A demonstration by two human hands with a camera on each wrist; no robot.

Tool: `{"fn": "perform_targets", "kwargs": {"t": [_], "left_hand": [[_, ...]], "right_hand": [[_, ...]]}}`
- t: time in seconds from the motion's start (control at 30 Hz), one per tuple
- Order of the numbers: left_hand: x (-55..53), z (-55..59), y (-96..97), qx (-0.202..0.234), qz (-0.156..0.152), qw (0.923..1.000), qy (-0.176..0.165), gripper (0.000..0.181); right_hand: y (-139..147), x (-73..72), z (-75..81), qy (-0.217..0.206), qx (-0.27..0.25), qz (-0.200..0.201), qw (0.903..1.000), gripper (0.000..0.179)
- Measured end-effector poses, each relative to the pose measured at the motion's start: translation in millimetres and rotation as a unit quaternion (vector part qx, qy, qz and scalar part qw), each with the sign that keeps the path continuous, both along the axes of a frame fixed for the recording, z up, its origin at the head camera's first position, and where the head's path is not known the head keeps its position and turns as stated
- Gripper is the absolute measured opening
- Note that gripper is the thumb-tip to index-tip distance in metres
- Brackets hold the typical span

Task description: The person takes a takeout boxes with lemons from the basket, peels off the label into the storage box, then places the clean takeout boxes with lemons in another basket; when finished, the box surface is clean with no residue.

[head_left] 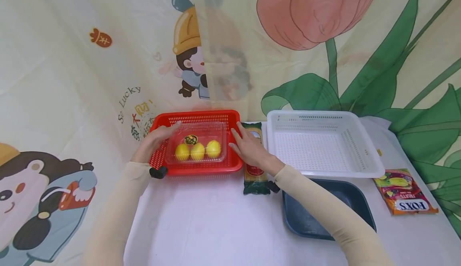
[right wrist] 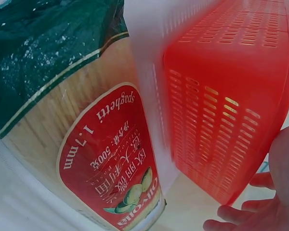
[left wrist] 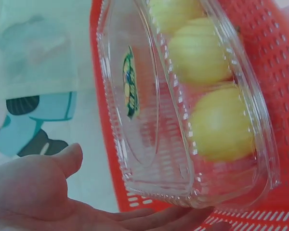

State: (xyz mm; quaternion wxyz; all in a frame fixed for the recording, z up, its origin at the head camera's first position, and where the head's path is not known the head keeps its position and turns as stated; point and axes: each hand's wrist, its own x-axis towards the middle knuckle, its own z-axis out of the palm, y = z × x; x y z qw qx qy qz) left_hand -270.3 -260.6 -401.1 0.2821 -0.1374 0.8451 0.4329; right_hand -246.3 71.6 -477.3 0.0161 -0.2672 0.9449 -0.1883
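Clear plastic box (head_left: 204, 137) of yellow fruit (head_left: 197, 152) lies in the red basket (head_left: 201, 171), between the left hand (head_left: 155, 136), by the box's left end, and the right hand (head_left: 251, 148), at the basket's right rim; both have fingers extended. Printed curtain (head_left: 230, 57) hangs behind.

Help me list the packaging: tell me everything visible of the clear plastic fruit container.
The clear plastic fruit container is glossy and see-through, with ribbed edges and a dark-and-yellow label on top. It looks closed. Three round yellow fruits sit in a row along its near side. It lies inside the red perforated basket, long side crosswise. The left hand is close; contact is unclear.
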Motion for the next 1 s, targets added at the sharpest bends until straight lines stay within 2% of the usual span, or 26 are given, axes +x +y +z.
{"fn": "perform_targets", "kwargs": {"t": [0.17, 0.23, 0.37, 0.47, 0.7, 0.9, 1.0], "left_hand": [[-2.7, -2.8, -5.6, 0.044, 0.011, 0.9981, -0.041, 0.093], [-5.7, -5.4, -7.9, 0.074, 0.021, 0.9952, -0.061, 0.092], [-11.5, -11.3, -12.8, 0.148, 0.064, 0.9815, -0.102, 0.092], [-14.3, -16.7, -16.9, 0.187, 0.096, 0.9699, -0.124, 0.094], [-16.7, -29.3, -21.1, 0.2, 0.112, 0.9616, -0.151, 0.095], [-17.6, -33.1, -21.3, 0.188, 0.153, 0.9592, -0.146, 0.094], [-18.4, -33.3, -20.3, 0.19, 0.162, 0.9575, -0.144, 0.091]], "right_hand": [[0, 0.6, -2.4, -0.001, 0.0, 0.006, 1.0, 0.069], [0, 0.6, -2.6, -0.003, 0.003, 0.007, 1.0, 0.069], [-1, 0.7, -2.5, -0.008, -0.005, 0.005, 0.9999, 0.069], [-1, 0.9, -2.4, -0.009, -0.014, 0.004, 0.9998, 0.067], [0, 1.5, -2.1, -0.013, -0.022, 0.004, 0.9997, 0.067], [1, 1.2, -1.7, -0.016, -0.011, 0.002, 0.9998, 0.067], [2, 1.0, -1.9, -0.017, -0.009, 0.003, 0.9998, 0.068]]}}
